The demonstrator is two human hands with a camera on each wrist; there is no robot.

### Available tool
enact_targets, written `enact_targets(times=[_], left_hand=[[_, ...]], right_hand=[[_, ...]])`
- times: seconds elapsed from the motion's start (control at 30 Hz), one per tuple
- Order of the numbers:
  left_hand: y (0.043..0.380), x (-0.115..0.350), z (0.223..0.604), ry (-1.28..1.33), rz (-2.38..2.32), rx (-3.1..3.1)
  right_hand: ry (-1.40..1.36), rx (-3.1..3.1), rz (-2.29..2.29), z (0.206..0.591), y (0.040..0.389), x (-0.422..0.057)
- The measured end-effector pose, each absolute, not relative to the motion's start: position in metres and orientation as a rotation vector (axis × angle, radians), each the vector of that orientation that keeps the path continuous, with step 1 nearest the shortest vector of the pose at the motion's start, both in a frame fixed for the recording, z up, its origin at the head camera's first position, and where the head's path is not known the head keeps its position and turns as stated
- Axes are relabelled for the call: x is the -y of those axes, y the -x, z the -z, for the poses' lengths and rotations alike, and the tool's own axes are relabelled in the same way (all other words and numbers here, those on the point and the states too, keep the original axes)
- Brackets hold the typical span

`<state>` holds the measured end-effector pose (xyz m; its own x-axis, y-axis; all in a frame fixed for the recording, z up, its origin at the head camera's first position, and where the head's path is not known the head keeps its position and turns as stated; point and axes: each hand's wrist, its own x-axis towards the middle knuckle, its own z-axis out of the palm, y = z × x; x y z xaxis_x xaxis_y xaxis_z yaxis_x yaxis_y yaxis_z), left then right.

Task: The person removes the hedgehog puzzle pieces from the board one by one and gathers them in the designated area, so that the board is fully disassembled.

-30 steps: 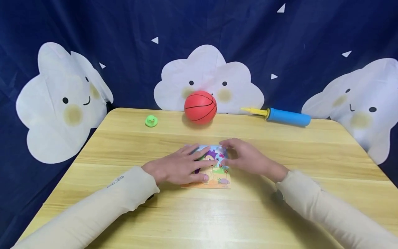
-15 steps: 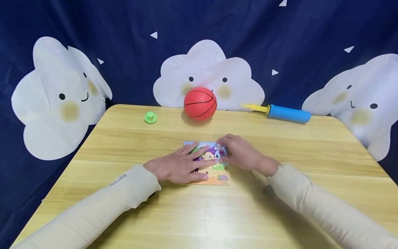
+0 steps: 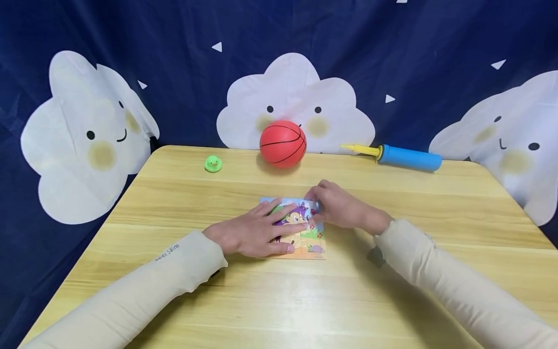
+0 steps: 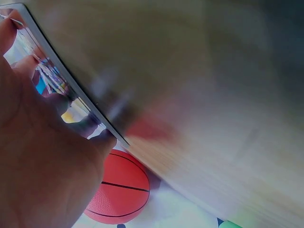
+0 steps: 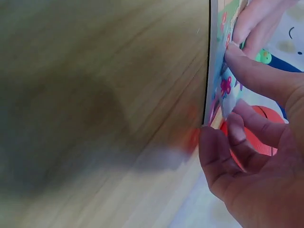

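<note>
Shifted inward, my right hand (image 3: 339, 206) pinches a corner piece (image 5: 228, 92), seemingly loose. My left hand (image 3: 253, 232) lies spread over the puzzle (image 3: 309, 242).

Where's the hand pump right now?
Head view: the hand pump lies at the far edge of the table, right side, its yellow nozzle pointing left toward the red basketball.

Colourful cartoon puzzle (image 3: 309, 242) laid flat, covered partly by left hand (image 3: 253, 233); pink-patterned piece (image 5: 227, 88) pinched, tilted, between right hand (image 3: 342, 206) fingertips.
</note>
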<state>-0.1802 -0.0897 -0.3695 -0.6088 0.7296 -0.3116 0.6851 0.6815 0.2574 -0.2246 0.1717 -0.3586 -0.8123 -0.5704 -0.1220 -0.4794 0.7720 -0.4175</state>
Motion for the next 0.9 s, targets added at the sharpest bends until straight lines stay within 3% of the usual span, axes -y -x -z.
enact_targets(times=[0.4, 0.9], left_hand=[[0.181, 0.089, 0.369, -1.102, -0.165, -2.494], [0.181, 0.088, 0.368, -1.127, -0.163, -2.498]], right_hand=[[0.544, -2.554, 1.139, 0.365, 0.225, -0.195], [0.216, -2.713, 1.229, 0.351, 0.208, -0.361]])
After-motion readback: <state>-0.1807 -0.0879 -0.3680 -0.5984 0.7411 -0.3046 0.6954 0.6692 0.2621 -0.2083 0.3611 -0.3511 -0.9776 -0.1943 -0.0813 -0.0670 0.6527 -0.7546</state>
